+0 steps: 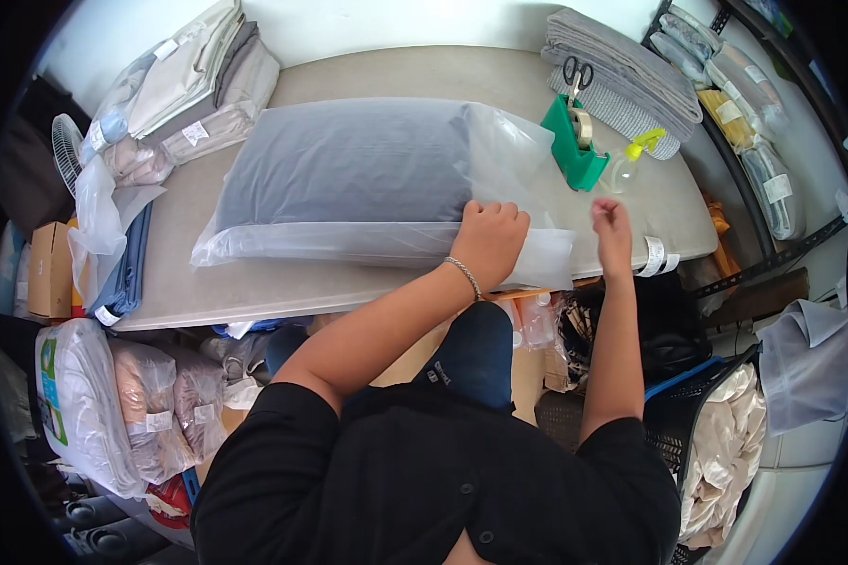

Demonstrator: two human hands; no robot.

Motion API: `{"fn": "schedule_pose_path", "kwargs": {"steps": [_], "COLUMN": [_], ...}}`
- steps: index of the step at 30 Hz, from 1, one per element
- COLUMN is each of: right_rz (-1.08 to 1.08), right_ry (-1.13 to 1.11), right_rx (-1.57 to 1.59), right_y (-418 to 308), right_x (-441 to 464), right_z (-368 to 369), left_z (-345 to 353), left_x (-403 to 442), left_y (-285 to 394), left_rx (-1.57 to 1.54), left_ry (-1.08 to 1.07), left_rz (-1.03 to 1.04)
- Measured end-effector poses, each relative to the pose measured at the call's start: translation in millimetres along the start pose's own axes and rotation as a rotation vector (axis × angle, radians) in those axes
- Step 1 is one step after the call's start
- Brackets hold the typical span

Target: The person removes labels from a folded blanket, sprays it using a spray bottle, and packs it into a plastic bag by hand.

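On the table lies a clear plastic bag (513, 151) with folded grey-blue fabric (349, 160) inside; its loose end points right. My left hand (496, 243), wearing a chain bracelet, is closed on the bag's lower edge near that end. Off to the right of the bag, my right hand (613, 231) is raised with its fingers pinched together; whatever may be between them is too small to make out. Just beyond it stand a green tape dispenser (575, 151) with scissors (578, 75) upright in it and a spray bottle (627, 165) with a yellow head.
Folded grey cloths (622, 66) are stacked at the back right of the table (377, 66). Bagged fabrics (188, 75) fill the left end. A rack (763, 122) with packed textiles stands at the right, above a black basket (725, 452) of cream cloth. White labels (652, 256) hang at the table edge.
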State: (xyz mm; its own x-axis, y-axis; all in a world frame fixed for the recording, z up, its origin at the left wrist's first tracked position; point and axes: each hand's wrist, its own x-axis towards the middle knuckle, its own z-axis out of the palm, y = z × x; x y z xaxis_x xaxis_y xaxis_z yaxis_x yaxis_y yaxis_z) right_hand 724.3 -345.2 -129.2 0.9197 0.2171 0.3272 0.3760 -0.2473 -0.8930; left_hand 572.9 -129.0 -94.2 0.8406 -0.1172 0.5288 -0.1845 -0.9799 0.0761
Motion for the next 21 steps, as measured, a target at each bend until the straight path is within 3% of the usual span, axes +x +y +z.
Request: {"fn": "schedule_pose_path", "kwargs": {"steps": [1,5,7,11,12,13,15,16,17,19,21], "right_rz": [0.041,0.135,0.316,0.304,0.094,0.095,0.04,0.23,0.227,0.514,0.573], "right_ry": [0.135,0.147,0.091,0.159,0.294,0.304,0.185,0.105,0.108,-0.094,-0.136], "right_rx": [0.003,0.134,0.187,0.073,-0.084,-0.089,-0.184,-0.139,-0.14,-0.109,-0.117], "right_y": [9.4,15.2,10.5,14.3,46.0,50.4,52.6,41.3,27.9,0.0,-4.6], "right_x": [19.6,72.6,88.9,116.7,137.5,148.5,157.6,156.7,156.6,156.0,162.2], "right_z": [1.2,5.3,6.6,3.7,4.3,2.8,6.8,10.1,8.1,6.1,13.9], "left_z": [1.3,6.9,7.2,5.9,5.4,5.6,6.1,6.5,6.5,6.6,7.9], "left_x": [2.3,13.2,17.7,20.8,21.6,22.6,23.0,23.0,22.9,24.5,24.0], "left_y": [1.4,3.7,1.7,-0.9,-1.0,-1.2,-1.5,-1.1,-1.0,-1.7,-2.1], "left_rx": [-0.001,-0.089,-0.106,-0.18,-0.199,-0.206,-0.18,-0.183,-0.188,-0.188,-0.187], "left_ry": [0.002,0.036,0.042,0.051,0.039,0.04,0.016,0.017,0.009,0.008,-0.009], "left_rz": [0.001,0.041,0.064,0.101,0.098,0.107,0.094,0.099,0.092,0.083,0.079]}}
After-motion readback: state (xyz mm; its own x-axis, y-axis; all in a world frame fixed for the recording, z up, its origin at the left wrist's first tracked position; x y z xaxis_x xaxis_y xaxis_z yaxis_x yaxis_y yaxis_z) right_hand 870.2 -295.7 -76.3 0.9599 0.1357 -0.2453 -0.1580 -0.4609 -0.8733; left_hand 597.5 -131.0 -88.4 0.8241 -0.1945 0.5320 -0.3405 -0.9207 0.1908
